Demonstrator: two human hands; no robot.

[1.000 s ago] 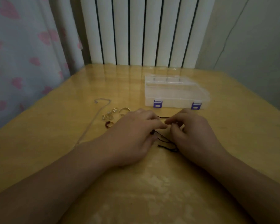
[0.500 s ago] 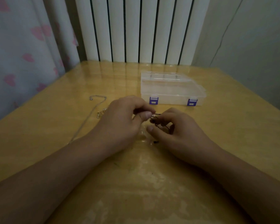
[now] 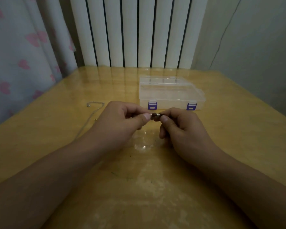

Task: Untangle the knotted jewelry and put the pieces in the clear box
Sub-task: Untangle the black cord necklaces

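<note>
My left hand and my right hand meet just above the wooden table, both pinching a small dark knotted piece of jewelry between thumbs and forefingers. Most of that piece is hidden by my fingers. Just beyond my hands, the clear box with two purple latches stands with its lid down. A thin silver chain lies on the table left of my left hand, its lower part hidden behind my wrist.
A tiny gold piece lies beside the chain. A white radiator rises behind the table's far edge. A curtain with pink hearts hangs at the left, a grey wall at the right.
Both hands have lifted off the table with the dark knotted piece and drawn it up between their fingertips. The small rings seen earlier near the chain are now hidden behind my left hand.
</note>
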